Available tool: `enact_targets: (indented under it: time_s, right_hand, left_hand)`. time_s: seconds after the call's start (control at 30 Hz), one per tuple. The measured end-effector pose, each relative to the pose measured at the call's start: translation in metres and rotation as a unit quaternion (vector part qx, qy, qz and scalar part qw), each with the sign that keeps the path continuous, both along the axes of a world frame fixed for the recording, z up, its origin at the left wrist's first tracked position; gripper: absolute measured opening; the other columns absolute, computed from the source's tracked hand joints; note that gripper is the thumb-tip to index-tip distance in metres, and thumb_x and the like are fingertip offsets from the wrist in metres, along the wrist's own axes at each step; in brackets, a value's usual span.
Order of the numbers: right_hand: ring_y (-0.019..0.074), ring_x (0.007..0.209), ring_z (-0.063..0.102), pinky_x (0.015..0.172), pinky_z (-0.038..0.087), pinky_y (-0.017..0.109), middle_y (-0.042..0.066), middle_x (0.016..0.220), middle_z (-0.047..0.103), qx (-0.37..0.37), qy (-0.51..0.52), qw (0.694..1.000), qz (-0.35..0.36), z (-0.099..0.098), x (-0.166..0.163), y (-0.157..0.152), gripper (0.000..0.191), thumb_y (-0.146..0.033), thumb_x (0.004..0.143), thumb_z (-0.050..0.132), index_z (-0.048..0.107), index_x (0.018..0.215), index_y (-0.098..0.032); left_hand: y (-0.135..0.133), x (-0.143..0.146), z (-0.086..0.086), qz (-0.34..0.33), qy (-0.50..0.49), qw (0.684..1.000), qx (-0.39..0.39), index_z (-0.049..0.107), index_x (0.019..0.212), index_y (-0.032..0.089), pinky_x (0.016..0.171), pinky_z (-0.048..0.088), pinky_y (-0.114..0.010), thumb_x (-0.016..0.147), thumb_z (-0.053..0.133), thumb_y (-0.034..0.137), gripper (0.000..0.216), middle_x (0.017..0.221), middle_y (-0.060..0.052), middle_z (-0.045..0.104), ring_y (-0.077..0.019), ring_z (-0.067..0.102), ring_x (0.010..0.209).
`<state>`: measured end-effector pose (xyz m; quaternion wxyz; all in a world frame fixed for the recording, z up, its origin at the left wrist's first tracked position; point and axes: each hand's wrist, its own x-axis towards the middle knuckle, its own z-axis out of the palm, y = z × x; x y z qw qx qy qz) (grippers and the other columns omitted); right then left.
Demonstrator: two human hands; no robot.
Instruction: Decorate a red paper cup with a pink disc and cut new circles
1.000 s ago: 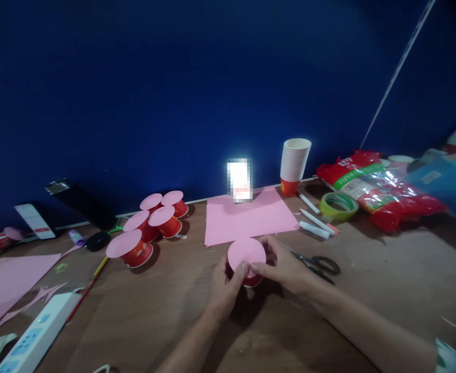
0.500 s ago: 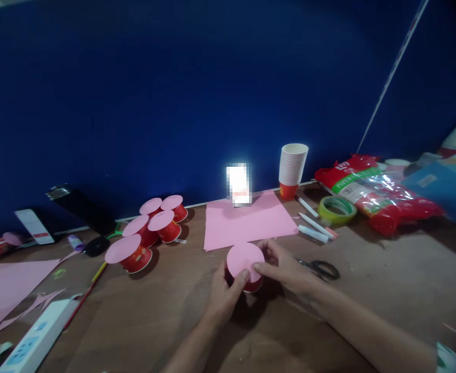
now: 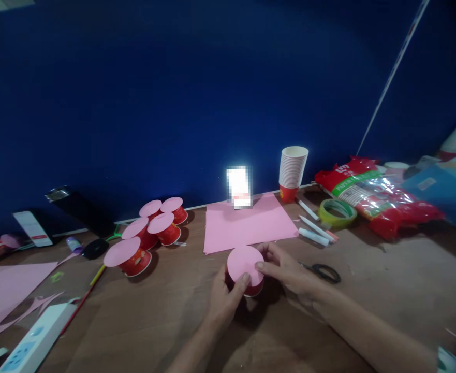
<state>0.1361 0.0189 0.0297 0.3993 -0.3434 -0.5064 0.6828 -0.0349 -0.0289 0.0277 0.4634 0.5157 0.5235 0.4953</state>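
Observation:
Both my hands hold a short red paper cup (image 3: 253,288) topped by a pink paper disc (image 3: 244,261), just above the wooden table (image 3: 153,316). My left hand (image 3: 223,298) grips it from the left, thumb on the disc's lower edge. My right hand (image 3: 285,269) holds it from the right, with a fingertip pressed on the disc. Beyond the cup lies a pink paper sheet (image 3: 247,223). Several red cups with pink discs (image 3: 150,230) lie grouped to the left.
Scissors (image 3: 323,272) lie right of my right hand. A stack of paper cups (image 3: 293,171), white markers (image 3: 313,228), a green tape roll (image 3: 337,211) and a red plastic bag (image 3: 375,199) sit at the back right. A white power strip (image 3: 33,342) and pink sheet (image 3: 6,287) lie left.
The view has shifted slightly, so everything sits a little lower. My hands have kept their hold on the cup, with small finger shifts on the disc.

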Motion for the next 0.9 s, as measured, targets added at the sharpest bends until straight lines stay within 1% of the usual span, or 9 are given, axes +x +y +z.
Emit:
enact_targets:
  time_s: [0.2,0.3,0.47,0.6,0.73,0.9]
  right_hand:
    - [0.0182,0.09,0.059,0.078,0.045,0.032,0.003,0.096,0.065,-0.001,0.001,1.0,-0.002,-0.0011,-0.0003,-0.0005,0.033,-0.038,0.072,0.074,0.055,0.093,-0.021]
    - [0.0185,0.089,0.059,0.077,0.045,0.032,0.002,0.093,0.064,0.013,-0.003,1.0,-0.002,-0.0027,0.0,0.0005,0.031,-0.038,0.073,0.073,0.055,0.092,-0.021]
    - [0.0184,0.093,0.059,0.082,0.045,0.033,0.003,0.097,0.064,0.042,-0.012,0.999,0.006,-0.0052,0.0014,0.0013,0.031,-0.039,0.076,0.071,0.055,0.095,-0.022]
    - [0.0188,0.097,0.059,0.085,0.046,0.034,0.003,0.099,0.062,0.063,-0.031,0.997,0.013,-0.0019,0.0011,-0.0006,0.033,-0.036,0.075,0.072,0.053,0.097,-0.021]
    - [0.0187,0.096,0.059,0.085,0.047,0.034,0.003,0.101,0.061,0.056,-0.041,0.997,0.015,0.0018,0.0007,-0.0019,0.034,-0.035,0.074,0.072,0.051,0.097,-0.021]
    - [0.0194,0.1,0.058,0.089,0.046,0.034,0.003,0.103,0.062,0.06,-0.056,0.997,0.011,0.0014,0.0005,-0.0025,0.032,-0.036,0.076,0.07,0.051,0.097,-0.021]
  left_hand:
    - [-0.0005,-0.0002,0.0005,-0.001,-0.002,1.0,-0.004,0.063,0.107,0.013,0.088,0.048,-0.038,0.076,0.066,0.042,0.042,0.102,-0.012,0.07,-0.0277,0.063,0.098]
    - [-0.0001,-0.0004,-0.0007,-0.004,0.001,1.0,-0.004,0.063,0.106,0.013,0.088,0.048,-0.038,0.077,0.065,0.043,0.042,0.101,-0.012,0.07,-0.0272,0.063,0.097]
    - [-0.0001,0.0,-0.0009,-0.007,-0.004,1.0,0.002,0.063,0.106,0.014,0.089,0.048,-0.038,0.078,0.064,0.044,0.041,0.103,-0.012,0.07,-0.0264,0.063,0.098]
    - [0.0002,-0.0003,-0.0038,-0.005,-0.003,1.0,0.0,0.064,0.106,0.014,0.09,0.048,-0.039,0.077,0.065,0.044,0.042,0.103,-0.013,0.07,-0.0272,0.063,0.098]
    - [0.0004,0.0003,-0.0059,0.007,-0.009,1.0,-0.003,0.064,0.105,0.014,0.089,0.048,-0.04,0.077,0.066,0.042,0.04,0.105,-0.013,0.07,-0.0274,0.064,0.097]
    - [-0.0001,0.0023,-0.003,0.011,-0.031,0.999,0.003,0.065,0.104,0.014,0.09,0.048,-0.038,0.074,0.07,0.041,0.041,0.103,-0.013,0.071,-0.0271,0.064,0.098]
